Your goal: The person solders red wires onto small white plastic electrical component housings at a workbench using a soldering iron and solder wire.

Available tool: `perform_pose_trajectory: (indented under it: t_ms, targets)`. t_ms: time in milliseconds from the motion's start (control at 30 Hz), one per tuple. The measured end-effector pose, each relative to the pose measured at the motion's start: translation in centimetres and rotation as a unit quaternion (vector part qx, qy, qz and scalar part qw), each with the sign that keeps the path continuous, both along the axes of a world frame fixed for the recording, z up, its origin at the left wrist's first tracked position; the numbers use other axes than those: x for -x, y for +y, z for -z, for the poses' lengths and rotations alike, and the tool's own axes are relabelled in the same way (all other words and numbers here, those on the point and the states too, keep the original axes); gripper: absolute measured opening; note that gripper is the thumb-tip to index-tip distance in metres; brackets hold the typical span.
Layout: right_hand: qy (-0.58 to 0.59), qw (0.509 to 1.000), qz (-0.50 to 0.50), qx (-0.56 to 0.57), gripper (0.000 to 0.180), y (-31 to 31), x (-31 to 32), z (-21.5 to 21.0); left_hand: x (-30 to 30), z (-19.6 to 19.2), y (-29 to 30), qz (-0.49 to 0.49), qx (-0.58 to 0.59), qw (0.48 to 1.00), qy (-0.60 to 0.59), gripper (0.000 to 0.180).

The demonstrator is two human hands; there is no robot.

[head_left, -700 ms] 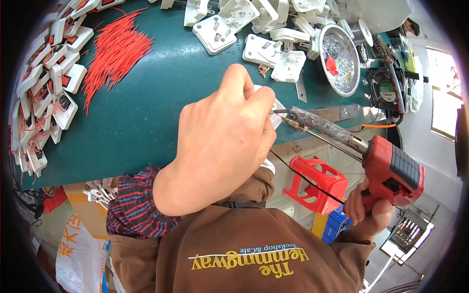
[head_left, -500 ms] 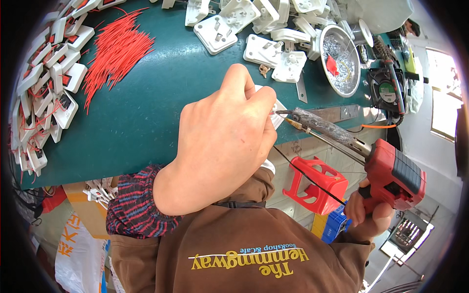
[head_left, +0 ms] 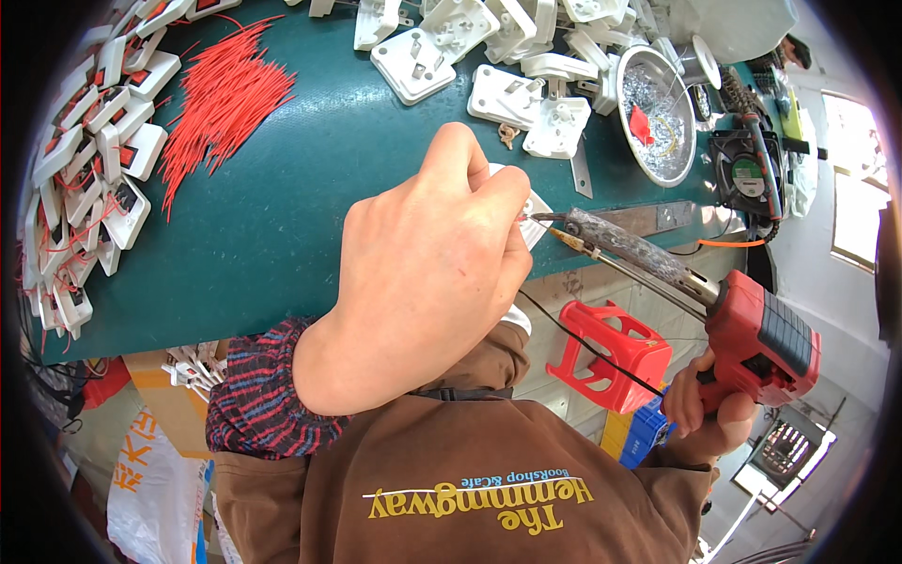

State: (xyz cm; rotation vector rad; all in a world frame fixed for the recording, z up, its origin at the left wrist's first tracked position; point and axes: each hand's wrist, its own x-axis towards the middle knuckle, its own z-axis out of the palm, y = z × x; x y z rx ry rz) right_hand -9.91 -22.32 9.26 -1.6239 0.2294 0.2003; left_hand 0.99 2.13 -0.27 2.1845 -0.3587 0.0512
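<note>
My left hand (head_left: 427,249) is closed on a white plastic plug housing (head_left: 536,216) at the bench's front edge; the hand hides most of the piece. A short bit of red shows at its fingertips. My right hand (head_left: 709,404) grips the handle of a red and black gun-shaped soldering iron (head_left: 763,338). The iron's dark tip (head_left: 547,216) reaches the white housing beside my left fingertips. Beneath the barrel runs a thin tube (head_left: 639,277), whose end lies close to the tip.
Cut red wires (head_left: 225,99) lie in a heap at the left, beside many wired white housings (head_left: 127,211). White plug parts (head_left: 413,66) crowd the back. A metal bowl (head_left: 691,141) of solder scraps, a solder spool (head_left: 703,61) and a fan (head_left: 747,174) stand right. Below is a red stool (head_left: 625,348).
Almost nothing differs. The soldering iron and my right hand have shifted very slightly, with the tip still at the housing; my left hand keeps its hold.
</note>
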Motion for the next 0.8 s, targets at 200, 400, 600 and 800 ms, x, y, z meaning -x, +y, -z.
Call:
perform_pose_trajectory:
  t_ms: [200, 400, 600, 800]
  targets:
    - [0.007, 1.000, -0.019, -0.011, 0.062, -0.5, 0.2, -0.1, 0.0, 0.0, 0.0, 0.001, 0.002, 1.000, 0.002, 0.011]
    - [0.005, 1.000, 0.009, 0.016, 0.060, 0.4, -0.4, 0.2, 0.0, 0.0, -0.1, -0.001, 0.001, 1.000, -0.001, 0.011]
    - [-0.010, 1.000, 0.011, 0.005, 0.059, 0.5, -0.7, 0.4, 0.1, 0.1, -0.1, -0.008, -0.005, 1.000, -0.002, 0.011]
    - [-0.013, 0.998, 0.039, 0.039, 0.061, 0.7, -0.2, 0.1, -0.2, 0.2, -0.2, -0.002, 0.001, 1.000, -0.030, 0.012]
